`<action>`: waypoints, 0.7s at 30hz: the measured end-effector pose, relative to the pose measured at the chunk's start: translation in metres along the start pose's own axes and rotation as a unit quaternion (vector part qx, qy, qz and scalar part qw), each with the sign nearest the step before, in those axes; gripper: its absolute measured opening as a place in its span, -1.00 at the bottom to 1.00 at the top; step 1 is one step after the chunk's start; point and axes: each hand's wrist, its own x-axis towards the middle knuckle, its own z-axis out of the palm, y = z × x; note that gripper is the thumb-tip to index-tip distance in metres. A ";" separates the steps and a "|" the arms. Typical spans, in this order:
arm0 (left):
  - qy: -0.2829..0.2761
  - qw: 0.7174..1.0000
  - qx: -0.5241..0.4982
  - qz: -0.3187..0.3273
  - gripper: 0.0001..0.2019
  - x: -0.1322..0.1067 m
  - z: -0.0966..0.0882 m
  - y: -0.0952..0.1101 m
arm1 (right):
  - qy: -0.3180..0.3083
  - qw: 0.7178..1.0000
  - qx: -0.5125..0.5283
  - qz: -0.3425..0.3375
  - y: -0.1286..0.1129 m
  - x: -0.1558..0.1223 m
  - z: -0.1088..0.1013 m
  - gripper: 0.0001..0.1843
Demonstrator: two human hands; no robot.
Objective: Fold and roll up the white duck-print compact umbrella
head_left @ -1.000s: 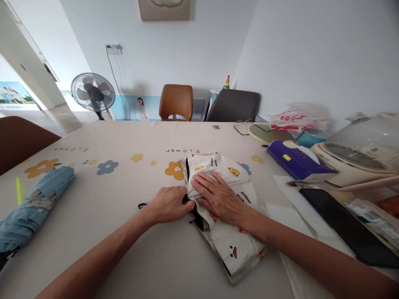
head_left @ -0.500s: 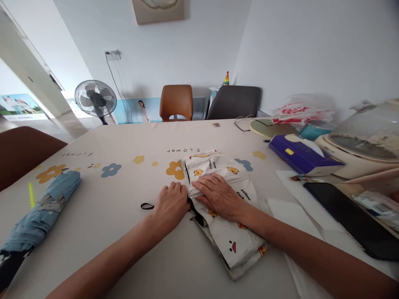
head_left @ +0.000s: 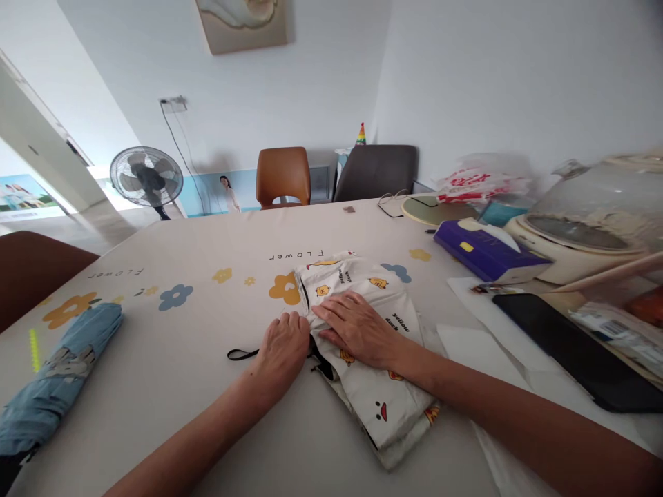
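The left grip [head_left: 284,348] closes over one end of the white umbrella [head_left: 365,393], hiding what lies between its cloth and the black loop [head_left: 241,358]. The right grip [head_left: 360,328] covers part of its print. Left of the left grip, the blue umbrella [head_left: 67,362] is cut off; far right of the right grip, so is the glass jar [head_left: 585,231]. The card [head_left: 349,209] beyond both is too small to read.

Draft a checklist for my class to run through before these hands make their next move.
1. Right hand on the duck-print umbrella: ok, laid over its fabric.
2. Left hand at the umbrella's edge: ok, curled there.
3. Left hand's grip: cannot tell, hidden underneath.
4. Umbrella fabric tightly wrapped: not ok, loosely folded.
5. Black loop visible: ok, on the table beside the left hand.
6. Blue umbrella clear of both hands: ok, lying apart.
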 end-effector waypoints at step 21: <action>-0.019 1.000 -0.012 -0.009 -0.79 0.000 0.001 -0.001 | -0.119 0.953 0.069 0.268 0.096 0.060 -0.057 -0.78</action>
